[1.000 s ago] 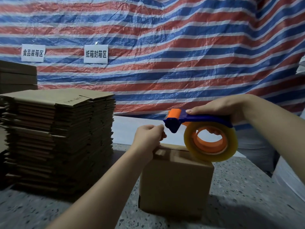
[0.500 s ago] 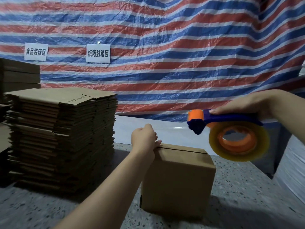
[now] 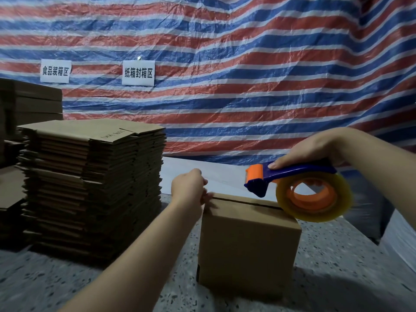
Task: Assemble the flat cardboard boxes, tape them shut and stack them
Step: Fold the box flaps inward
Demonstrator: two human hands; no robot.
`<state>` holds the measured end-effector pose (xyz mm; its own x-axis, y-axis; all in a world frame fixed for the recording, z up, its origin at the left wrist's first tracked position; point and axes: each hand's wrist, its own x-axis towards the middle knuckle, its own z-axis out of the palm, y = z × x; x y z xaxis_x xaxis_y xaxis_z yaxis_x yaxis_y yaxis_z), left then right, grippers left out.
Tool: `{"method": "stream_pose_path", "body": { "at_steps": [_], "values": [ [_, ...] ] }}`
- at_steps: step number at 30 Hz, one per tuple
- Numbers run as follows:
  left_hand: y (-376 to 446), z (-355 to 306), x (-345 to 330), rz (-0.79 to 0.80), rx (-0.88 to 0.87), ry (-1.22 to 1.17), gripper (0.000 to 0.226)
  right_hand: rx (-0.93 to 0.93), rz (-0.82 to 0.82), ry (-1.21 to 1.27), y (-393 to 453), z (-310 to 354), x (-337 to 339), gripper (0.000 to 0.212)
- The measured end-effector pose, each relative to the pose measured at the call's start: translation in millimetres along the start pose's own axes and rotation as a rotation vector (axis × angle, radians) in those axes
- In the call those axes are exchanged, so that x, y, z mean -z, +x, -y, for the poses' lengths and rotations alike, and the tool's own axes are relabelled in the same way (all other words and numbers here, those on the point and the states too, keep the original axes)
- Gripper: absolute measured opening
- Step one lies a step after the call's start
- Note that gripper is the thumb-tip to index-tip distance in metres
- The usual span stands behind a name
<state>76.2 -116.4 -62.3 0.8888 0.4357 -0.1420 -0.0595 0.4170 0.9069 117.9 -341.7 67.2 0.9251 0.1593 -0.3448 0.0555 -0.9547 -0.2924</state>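
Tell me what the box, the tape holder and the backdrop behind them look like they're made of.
Box: matte brown cardboard, with a folded flap seam on top. Tape dispenser: glossy blue and orange, likely plastic, carrying a clear yellowish tape roll. Backdrop: crinkled striped sheeting, seemingly woven plastic tarpaulin.

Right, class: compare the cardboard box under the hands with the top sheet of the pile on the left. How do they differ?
The box is folded up into a cube with its top flaps closed; the top sheet lies flat, unfolded. The box stands alone on the speckled table; the sheet rests on a tall pile of others. The left hand touches the box; nothing touches the sheet. Both are plain brown cardboard.
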Motion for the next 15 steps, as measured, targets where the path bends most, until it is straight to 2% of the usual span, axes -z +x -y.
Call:
{"method": "stream_pose_path", "body": {
  "at_steps": [3,5,10,15],
  "values": [
    [9.3,5.3,27.7,-0.032,-0.243,0.416,0.025,0.008,-0.008,-0.021,4.1,3.4,0.0,0.089],
    [9.7,9.3,39.2,-0.011,-0.315,0.501,0.031,-0.001,-0.004,-0.034,6.4,7.2,-0.6,0.088],
    [16.7,21.7,47.1,0.009,-0.268,0.503,0.034,-0.031,0.001,-0.114,6.4,21.6,-2.4,0.074],
    [18.8,29.6,52.0,0.020,-0.227,0.420,0.044,-0.049,0.013,-0.205,5.8,36.3,-6.0,0.074]
  ]
}}
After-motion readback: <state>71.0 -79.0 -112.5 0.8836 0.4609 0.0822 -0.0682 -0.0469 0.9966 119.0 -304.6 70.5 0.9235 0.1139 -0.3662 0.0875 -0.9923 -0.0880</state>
